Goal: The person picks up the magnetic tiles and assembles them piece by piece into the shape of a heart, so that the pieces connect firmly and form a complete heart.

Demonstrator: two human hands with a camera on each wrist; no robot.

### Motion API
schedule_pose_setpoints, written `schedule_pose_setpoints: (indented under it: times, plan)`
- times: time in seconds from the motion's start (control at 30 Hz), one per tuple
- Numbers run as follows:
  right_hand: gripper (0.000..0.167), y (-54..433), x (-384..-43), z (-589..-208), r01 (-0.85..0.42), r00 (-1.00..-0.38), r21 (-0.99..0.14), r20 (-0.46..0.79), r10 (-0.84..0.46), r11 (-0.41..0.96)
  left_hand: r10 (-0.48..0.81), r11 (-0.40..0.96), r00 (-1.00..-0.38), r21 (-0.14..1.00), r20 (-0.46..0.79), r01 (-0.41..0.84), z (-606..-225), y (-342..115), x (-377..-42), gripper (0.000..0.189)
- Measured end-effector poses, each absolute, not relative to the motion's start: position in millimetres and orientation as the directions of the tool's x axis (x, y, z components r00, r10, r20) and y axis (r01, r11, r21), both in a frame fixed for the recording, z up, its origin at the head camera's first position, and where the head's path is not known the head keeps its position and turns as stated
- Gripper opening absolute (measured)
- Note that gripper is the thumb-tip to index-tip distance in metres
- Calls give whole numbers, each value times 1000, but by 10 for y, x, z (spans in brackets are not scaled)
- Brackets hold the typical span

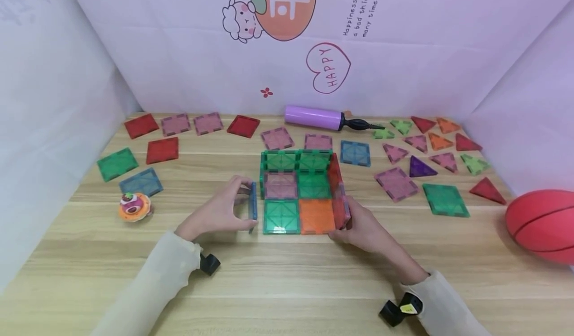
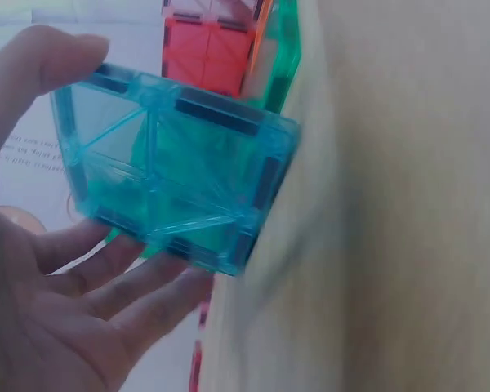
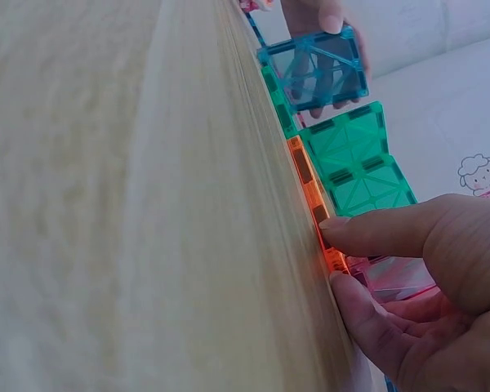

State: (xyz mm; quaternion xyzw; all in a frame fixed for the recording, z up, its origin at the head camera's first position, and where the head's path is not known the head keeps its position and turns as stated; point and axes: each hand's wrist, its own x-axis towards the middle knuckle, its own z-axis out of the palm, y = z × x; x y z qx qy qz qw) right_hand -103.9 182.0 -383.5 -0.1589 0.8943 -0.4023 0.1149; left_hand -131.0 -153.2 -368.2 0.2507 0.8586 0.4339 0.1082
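In the head view, my left hand (image 1: pixel 217 209) holds a blue square magnetic tile (image 1: pixel 254 204) on edge, thumb and fingers on opposite sides. It stands just left of a box built of magnetic tiles. The box floor has a green tile (image 1: pixel 281 216), an orange tile (image 1: pixel 317 216), a pink and another green one. Green tiles (image 1: pixel 280 160) stand along the back; a red tile (image 1: pixel 335 174) and a pink tile (image 1: pixel 343 204) form the right wall. My right hand (image 1: pixel 367 226) grips the front right corner, thumb on the orange tile's front edge (image 3: pixel 314 200), other fingers outside the pink wall.
Loose square tiles lie to the left and behind, including a red tile (image 1: pixel 162 150). Several triangles surround a purple triangle (image 1: pixel 421 167) at the right. A purple pump (image 1: pixel 314 117) lies at the back, a cake-like toy (image 1: pixel 134 207) left, a red ball (image 1: pixel 542 226) right.
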Motion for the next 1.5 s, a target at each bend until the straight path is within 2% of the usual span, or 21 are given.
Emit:
schedule_pose_setpoints:
  times: [0.3, 0.43, 0.73, 0.9, 1.07, 1.17, 1.27, 1.37, 1.5]
  plan:
    - [70, 1800, -1042, -3853, -192, -923, -755, -78, -377, 626, 494, 434, -866, 842, 74, 320, -3705, -1447, -1241, 75]
    - [71, 1795, -1044, -3851, -193, -924, -753, -76, -374, 629, 485, 454, -871, 830, 75, 324, -3704, -1442, -1245, 75]
    - [74, 1809, -1106, -3782, -183, -900, -754, -129, -416, 630, 468, 551, -883, 774, 24, 313, -3687, -1411, -1186, 98]
    - [58, 1884, -1293, -3681, -210, -886, -730, -139, -442, 651, 464, 559, -885, 763, 37, 325, -3694, -1396, -1182, 101]
    - [38, 1864, -1646, -3606, -180, -945, -722, -61, -321, 668, 472, 560, -881, 765, 21, 318, -3715, -1374, -1174, 102]
    - [40, 1811, -1837, -3584, -97, -964, -804, -71, -257, 587, 485, 557, -875, 769, 6, 314, -3731, -1366, -1163, 100]
    - [45, 1766, -1982, -3578, 24, -961, -913, -133, -241, 407, 491, 559, -871, 769, -5, 311, -3741, -1362, -1150, 99]
    - [48, 1739, -2064, -3589, 128, -953, -962, -186, -240, 239, 497, 559, -867, 768, -8, 313, -3744, -1362, -1150, 99]
    - [54, 1751, -2065, -3616, 148, -944, -961, -207, -255, 233, 513, 546, -858, 778, -18, 310, -3747, -1397, -1197, 98]
